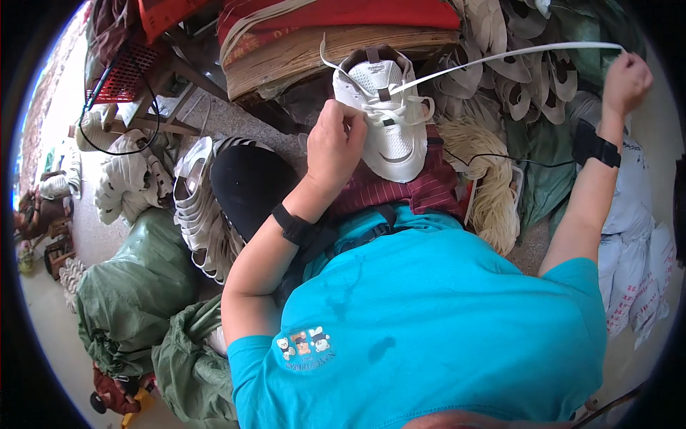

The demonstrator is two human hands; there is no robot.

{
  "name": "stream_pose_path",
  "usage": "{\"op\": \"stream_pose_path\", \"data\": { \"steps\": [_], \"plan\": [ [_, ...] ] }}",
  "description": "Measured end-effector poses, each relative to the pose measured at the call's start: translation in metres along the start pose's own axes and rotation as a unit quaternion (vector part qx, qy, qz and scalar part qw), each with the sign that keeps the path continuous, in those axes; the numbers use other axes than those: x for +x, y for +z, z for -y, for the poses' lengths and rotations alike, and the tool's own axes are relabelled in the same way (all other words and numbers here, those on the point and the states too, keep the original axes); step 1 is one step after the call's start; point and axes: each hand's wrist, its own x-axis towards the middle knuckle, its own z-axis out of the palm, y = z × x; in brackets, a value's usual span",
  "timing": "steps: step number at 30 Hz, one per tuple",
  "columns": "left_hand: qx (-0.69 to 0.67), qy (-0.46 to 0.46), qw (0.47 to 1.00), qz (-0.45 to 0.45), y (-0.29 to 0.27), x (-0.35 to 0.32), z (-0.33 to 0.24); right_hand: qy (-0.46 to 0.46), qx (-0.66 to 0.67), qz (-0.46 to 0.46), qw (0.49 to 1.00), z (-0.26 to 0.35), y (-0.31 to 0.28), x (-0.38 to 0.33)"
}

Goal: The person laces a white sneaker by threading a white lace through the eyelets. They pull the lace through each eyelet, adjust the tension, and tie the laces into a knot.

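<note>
**Lace (514,50) stretched out from the white shoe (400,161)**

Your right grip (629,82) is closed on the end of the lace, far out to your right, with the strip running in one long line back to the shoe's tongue. Your left grip (334,139) is at the shoe's left side, fingers curled in to the thumb — whether they pinch anything, you cannot tell from this view. The shoe sits over the maroon cloth (357,196), toe toward you, heel end by the wooden counter (264,70). More lacing crosses its front, and a loose end sticks up at upper left. A red sack (343,30) lies on the counter; cream strands (494,196) hang just right of the cloth — pale uppers (561,79) beyond them.
</note>
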Motion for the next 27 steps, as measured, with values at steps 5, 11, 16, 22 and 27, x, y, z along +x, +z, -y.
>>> {"op": "stream_pose_path", "data": {
  "steps": [5, 11, 16, 22, 27],
  "plan": [
    [-0.075, -0.051, 0.996, -0.005, -0.008, 0.002, 0.006, -0.070, -0.005, 0.156, 0.985, 0.015, -0.019, -0.010],
    [0.043, 0.045, 0.998, -0.005, -0.031, 0.040, -0.024, 0.044, 0.516, 0.396, 0.758, 0.224, -0.108, -0.073],
    [0.167, 0.162, 0.971, 0.057, -0.030, 0.056, -0.021, -0.161, 0.563, 0.359, 0.727, 0.309, -0.152, -0.109],
    [0.100, 0.099, 0.988, 0.056, -0.042, 0.055, -0.022, -0.092, 0.600, 0.487, 0.628, 0.303, -0.137, -0.104],
    [0.109, 0.099, 0.989, 0.010, -0.058, 0.049, -0.004, -0.021, 0.585, 0.599, 0.546, 0.284, -0.126, -0.078]
  ]
}}
